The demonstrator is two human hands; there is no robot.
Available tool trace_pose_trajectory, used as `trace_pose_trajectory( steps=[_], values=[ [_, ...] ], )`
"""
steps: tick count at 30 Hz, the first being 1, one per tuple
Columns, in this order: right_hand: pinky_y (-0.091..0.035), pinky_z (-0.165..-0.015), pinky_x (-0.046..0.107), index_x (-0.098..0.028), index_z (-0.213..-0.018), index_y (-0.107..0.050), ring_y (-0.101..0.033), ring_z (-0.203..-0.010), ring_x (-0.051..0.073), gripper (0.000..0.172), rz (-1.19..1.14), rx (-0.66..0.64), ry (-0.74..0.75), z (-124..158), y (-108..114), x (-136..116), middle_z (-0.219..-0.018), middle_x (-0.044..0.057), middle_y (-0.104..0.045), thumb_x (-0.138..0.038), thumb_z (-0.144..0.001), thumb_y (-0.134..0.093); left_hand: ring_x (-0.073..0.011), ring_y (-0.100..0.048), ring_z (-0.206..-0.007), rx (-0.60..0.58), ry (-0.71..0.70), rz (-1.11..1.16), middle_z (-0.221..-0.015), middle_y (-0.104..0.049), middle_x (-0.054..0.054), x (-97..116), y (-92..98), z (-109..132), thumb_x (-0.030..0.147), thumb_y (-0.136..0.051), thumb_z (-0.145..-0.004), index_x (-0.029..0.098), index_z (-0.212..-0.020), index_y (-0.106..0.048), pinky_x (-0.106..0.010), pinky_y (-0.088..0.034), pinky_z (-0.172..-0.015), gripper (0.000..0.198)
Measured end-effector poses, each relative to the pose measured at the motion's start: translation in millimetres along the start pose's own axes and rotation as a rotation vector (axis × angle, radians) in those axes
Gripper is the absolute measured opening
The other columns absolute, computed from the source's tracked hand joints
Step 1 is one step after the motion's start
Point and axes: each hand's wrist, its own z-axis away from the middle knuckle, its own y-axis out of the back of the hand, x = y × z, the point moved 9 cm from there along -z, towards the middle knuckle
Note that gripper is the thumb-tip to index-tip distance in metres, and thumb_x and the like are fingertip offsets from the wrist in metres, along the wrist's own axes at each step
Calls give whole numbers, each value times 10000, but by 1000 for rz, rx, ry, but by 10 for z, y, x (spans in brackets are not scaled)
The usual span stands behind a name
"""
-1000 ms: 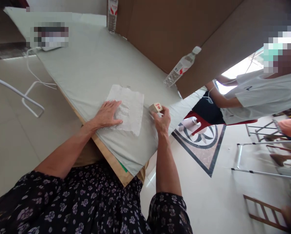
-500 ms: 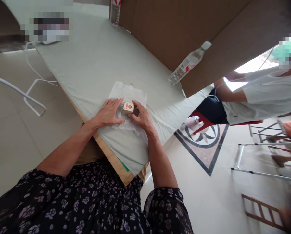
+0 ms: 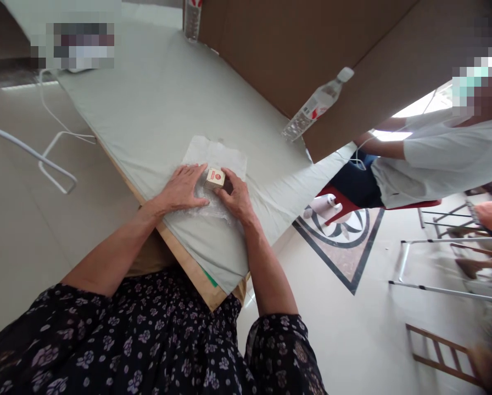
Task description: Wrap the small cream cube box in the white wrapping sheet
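A small cream box (image 3: 215,177) with a red print on top rests near the middle of a sheet of clear bubble wrap (image 3: 230,156). The thumb and index finger of my right hand (image 3: 236,196) hold the box at its right side and front. My left hand (image 3: 183,189) lies on the wrap to the left of the box, its fingers stretched out and its thumb apart from them. Nothing is in the left hand. Wrap beneath both palms is partly hidden.
A pale cloth covers the table (image 3: 155,99), whose wooden corner (image 3: 211,299) points toward me. Beyond the wrap, a clear bottle (image 3: 318,104) leans against a brown cardboard panel (image 3: 270,49). A second bottle (image 3: 192,22) stands farther back. At right sits a person in a white shirt (image 3: 447,159).
The small box has turned slightly in my right fingers, so its printed top sits at a different angle. My left hand has stayed flat on the wrap. The view has shifted a little.
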Motion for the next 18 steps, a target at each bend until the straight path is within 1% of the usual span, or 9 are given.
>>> trace_pose_trajectory(
  steps=[7,9,12,13,15,17,18],
  values=[
    [-461,-1171,489,-234,-1478,-549,-635,-1332,277,625,51,4,29,-38,-13,-23,-1481,94,-661,-326,-875,-685,-383,-356,-1553,-15,4,-6,-1655,-415,-214,-7,-2,-14,507,-718,-795,121,-1633,-268,-519,-232,-1287,1027],
    [-456,-1166,517,-226,-1495,-530,-616,-1349,298,634,98,40,39,23,62,-106,-1489,112,-650,-358,-893,-674,-393,-370,-1543,-7,5,3,-1646,-428,-221,-15,5,-12,513,-723,-786,114,-1627,-281,-528,-247,-1277,1030],
    [-425,-1174,534,-208,-1493,-528,-551,-1418,320,616,190,114,113,266,254,-374,-1527,140,-606,-399,-922,-659,-405,-379,-1537,10,-8,20,-1641,-439,-217,-13,5,-4,537,-721,-782,132,-1621,-304,-552,-251,-1269,1021],
    [-412,-1181,525,-228,-1478,-544,-540,-1427,314,582,222,99,150,370,283,-480,-1524,128,-607,-407,-935,-653,-407,-378,-1538,14,-18,25,-1641,-442,-211,-7,-3,-3,542,-717,-784,142,-1618,-315,-561,-247,-1270,1007],
    [-408,-1166,508,-257,-1425,-595,-558,-1397,311,531,297,-4,232,569,239,-671,-1482,110,-641,-408,-925,-686,-407,-377,-1540,26,-35,37,-1635,-455,-205,2,-20,-4,540,-701,-797,145,-1606,-347,-568,-235,-1276,967],
    [-400,-1149,501,-242,-1366,-648,-555,-1386,321,477,397,-96,267,706,136,-763,-1473,123,-646,-334,-903,-717,-404,-370,-1546,60,-34,60,-1624,-471,-204,-6,-12,-5,528,-682,-815,133,-1587,-388,-561,-227,-1285,916],
    [-397,-1141,495,-233,-1313,-683,-557,-1379,320,413,439,-119,265,735,83,-773,-1461,127,-656,-275,-903,-707,-399,-366,-1550,84,-26,81,-1619,-480,-199,-18,9,0,527,-669,-825,132,-1575,-410,-557,-229,-1288,886]
  ],
)
